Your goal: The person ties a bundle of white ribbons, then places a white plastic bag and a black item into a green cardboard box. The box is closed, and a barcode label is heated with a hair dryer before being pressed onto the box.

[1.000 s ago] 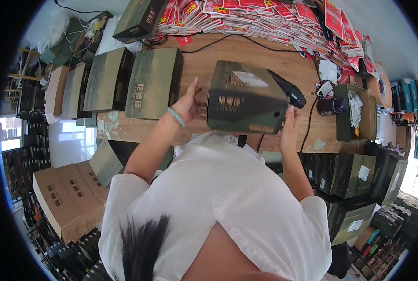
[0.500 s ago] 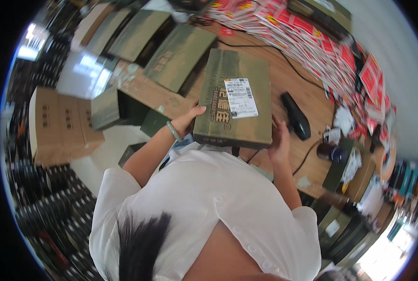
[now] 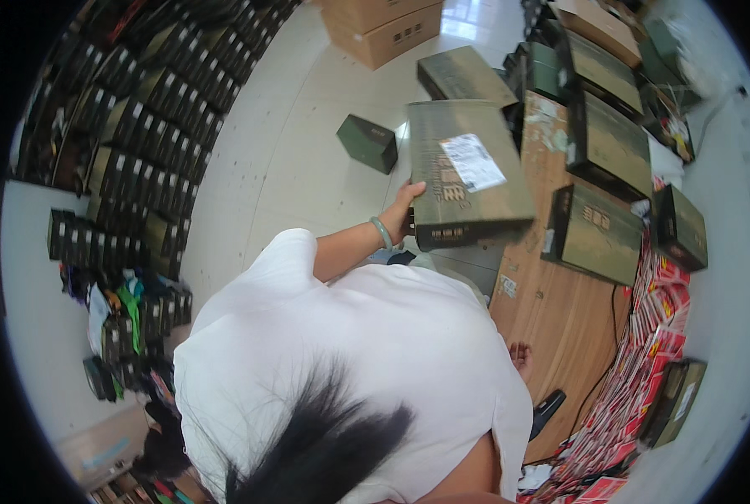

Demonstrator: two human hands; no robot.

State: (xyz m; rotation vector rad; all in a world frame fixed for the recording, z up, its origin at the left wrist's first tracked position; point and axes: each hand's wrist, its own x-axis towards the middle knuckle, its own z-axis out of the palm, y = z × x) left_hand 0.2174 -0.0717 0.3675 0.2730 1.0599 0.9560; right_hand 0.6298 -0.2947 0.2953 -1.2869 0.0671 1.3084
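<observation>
Olive box (image 3: 467,172) against left hand's (image 3: 406,206) fingers

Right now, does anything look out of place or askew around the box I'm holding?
One small dark green box sits alone on the pale floor, apart from the stacks. The left hand holds the labelled olive box out past the edge of the wooden table. Nothing looks spilled or damaged.

White tee (image 3: 350,353), green bangle (image 3: 381,233).

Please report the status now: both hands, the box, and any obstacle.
Left hand grips green box, label up. Right hand empty, on table. More boxes beside.
</observation>
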